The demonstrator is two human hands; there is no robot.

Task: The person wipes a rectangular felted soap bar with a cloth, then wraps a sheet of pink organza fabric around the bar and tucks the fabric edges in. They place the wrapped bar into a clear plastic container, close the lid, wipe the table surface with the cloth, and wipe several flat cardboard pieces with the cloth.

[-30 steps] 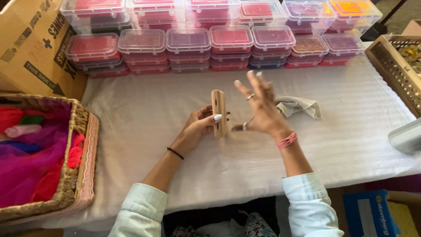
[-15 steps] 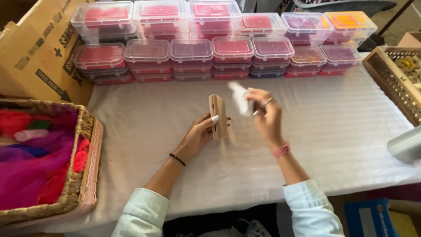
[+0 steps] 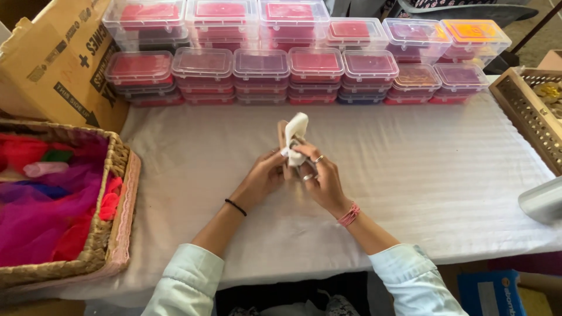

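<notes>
Both hands meet mid-table, just above the white ribbed tablecloth [image 3: 410,175]. Left hand [image 3: 260,178] grips a small upright wooden piece [image 3: 283,133] from its left side, fingers curled around the lower part; only the top edge of the wood shows. Right hand [image 3: 321,178] pinches a small white cloth [image 3: 296,131] against that wooden piece, cloth draped over its top and right side. Two rings on the right hand's fingers, pink thread band [image 3: 349,215] on the right wrist, thin black band [image 3: 236,206] on the left wrist. Both sleeves pale blue-white.

The wooden piece and the cloth sit between the two hands, held off the table, roughly centre frame, in front of the container rows.

Along the back edge: stacked clear plastic lidded containers [image 3: 260,65], contents mostly red, pink and purple, one orange [image 3: 475,36] at far right. Left: a wicker basket [image 3: 111,234] with pink lace trim, full of magenta, red and purple netting fabric, touching the table's left side. Behind it a cardboard box [image 3: 52,64]. Right edge: a wooden tray [image 3: 521,111] with a perforated wall, gold bits inside, too small to identify. Grey cylindrical object [image 3: 541,202] at the right edge, cut off.
</notes>
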